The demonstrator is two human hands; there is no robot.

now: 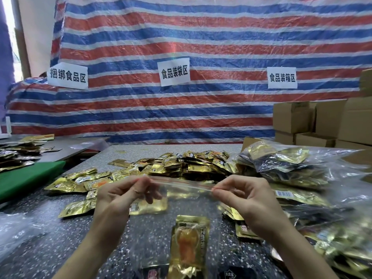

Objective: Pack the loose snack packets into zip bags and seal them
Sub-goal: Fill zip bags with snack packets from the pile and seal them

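The left hand (120,195) pinches the left end of the zip strip of a clear zip bag (189,198) between thumb and curled fingers. The right hand (247,198) pinches the right end the same way, so the red-lined strip runs taut between the 2 hands. The bag hangs down from both grips, above the speckled table (60,238). Low inside it, below and between the hands, a gold snack packet (190,244) stands upright, with dark packets at the bag's bottom edge.

Just beyond the hands, a pile of loose packets (181,164) spreads across the table, some lying under the left wrist. To the right, near the right hand, filled bags (291,168) of gold and dark packets lie heaped. A green board (26,178) lies at the left. Cardboard boxes (322,121) are stacked at the back right, against a red, white and blue striped tarp (181,37) bearing 3 paper signs (174,71).
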